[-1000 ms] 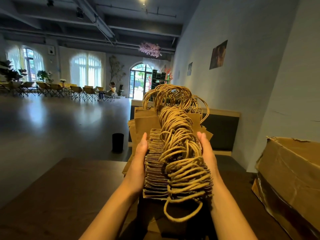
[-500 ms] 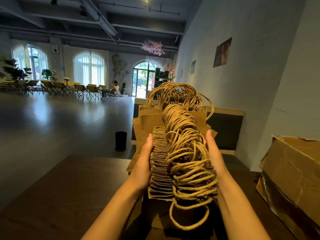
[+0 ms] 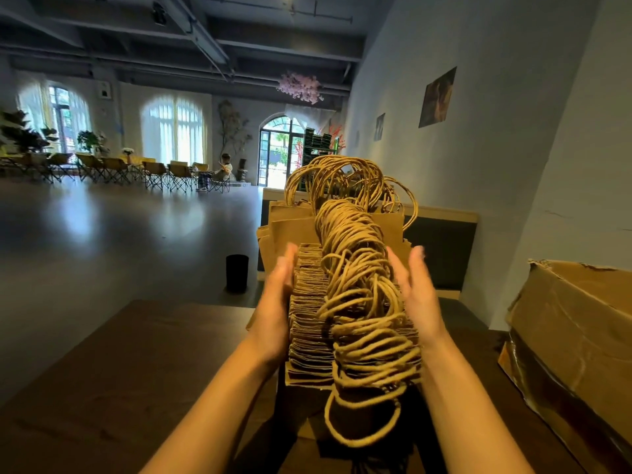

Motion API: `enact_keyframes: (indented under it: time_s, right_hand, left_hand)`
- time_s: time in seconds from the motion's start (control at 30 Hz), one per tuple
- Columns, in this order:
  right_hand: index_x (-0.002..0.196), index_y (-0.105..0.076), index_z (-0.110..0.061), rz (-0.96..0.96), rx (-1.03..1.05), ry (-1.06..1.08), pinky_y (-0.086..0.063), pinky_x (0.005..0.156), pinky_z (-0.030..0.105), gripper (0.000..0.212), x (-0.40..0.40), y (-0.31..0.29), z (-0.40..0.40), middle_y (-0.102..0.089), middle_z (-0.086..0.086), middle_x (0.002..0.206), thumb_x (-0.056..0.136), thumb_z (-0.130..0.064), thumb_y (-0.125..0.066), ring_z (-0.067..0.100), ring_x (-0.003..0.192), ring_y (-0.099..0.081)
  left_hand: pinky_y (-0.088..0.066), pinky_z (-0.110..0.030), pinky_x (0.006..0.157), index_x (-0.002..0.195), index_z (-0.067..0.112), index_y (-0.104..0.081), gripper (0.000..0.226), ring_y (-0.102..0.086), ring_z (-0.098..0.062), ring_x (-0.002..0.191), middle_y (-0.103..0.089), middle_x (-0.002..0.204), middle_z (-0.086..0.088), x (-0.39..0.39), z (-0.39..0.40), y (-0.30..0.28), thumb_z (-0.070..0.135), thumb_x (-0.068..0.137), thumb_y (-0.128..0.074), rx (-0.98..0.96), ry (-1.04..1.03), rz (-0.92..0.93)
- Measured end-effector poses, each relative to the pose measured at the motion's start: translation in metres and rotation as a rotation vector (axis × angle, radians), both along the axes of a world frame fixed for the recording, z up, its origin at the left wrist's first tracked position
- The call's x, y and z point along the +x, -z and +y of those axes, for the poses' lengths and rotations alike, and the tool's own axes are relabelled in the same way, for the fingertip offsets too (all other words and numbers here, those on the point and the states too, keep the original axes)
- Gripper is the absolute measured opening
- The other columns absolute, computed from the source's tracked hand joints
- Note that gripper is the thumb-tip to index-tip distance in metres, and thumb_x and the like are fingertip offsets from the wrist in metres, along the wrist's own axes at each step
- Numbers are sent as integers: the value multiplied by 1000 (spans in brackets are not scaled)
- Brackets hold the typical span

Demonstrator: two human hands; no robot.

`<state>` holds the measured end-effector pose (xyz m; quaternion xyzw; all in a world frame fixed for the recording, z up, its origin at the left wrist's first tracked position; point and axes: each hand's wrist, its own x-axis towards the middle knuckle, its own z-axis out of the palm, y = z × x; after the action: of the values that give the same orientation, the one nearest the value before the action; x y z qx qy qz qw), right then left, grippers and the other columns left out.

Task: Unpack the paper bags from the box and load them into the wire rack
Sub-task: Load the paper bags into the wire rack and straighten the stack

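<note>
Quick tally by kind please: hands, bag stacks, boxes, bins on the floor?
Hands: 2, left hand and right hand
Paper bag stacks: 1, bags too many to count
Cardboard boxes: 1
Black bins: 1
Total: 5

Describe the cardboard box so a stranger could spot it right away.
Start at the dark wooden table and follow it to its right edge by the pale wall. The cardboard box sits there, big, brown and crumpled with a torn top edge, unlike the neat row of paper bags at centre.
</note>
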<state>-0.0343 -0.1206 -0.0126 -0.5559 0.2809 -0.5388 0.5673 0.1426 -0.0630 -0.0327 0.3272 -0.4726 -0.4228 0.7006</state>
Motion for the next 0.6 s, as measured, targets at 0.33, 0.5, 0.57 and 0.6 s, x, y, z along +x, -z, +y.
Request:
enact_keyframes:
  time_s: [0.33,0.5,0.57,0.6]
  right_hand:
    - [155,-32,-31,-9,12,-79,-28,121,53,120,4,0,13,-40,-2,159,57,-93,-59,24,145,-39]
    - [156,-30,-28,37,-63,-2,-19,125,45,102,-2,-3,8,-29,-5,165,76,-90,-31,14,150,-28]
    - [150,-38,-34,126,-97,-78,-21,125,46,100,-2,-3,10,-33,-8,162,71,-95,-40,15,149,-31]
    - [149,-40,-34,126,-85,-98,-23,124,46,102,-1,-4,13,-37,-7,161,67,-95,-47,15,147,-34]
  left_hand:
    - [-16,-44,126,160,31,-20,109,-32,-12,148,-36,161,8,8,-3,3,83,72,-56,36,86,25]
    - [-19,-45,125,161,31,-18,87,-31,-13,149,-30,162,12,13,-2,3,75,87,-35,61,19,-40]
    - [-20,-43,124,159,39,-22,93,-30,-9,147,-30,160,18,6,13,-2,85,80,-42,52,51,-115]
    - [-19,-42,124,159,41,-20,99,-28,-7,148,-26,162,18,5,13,-2,88,76,-46,49,47,-167]
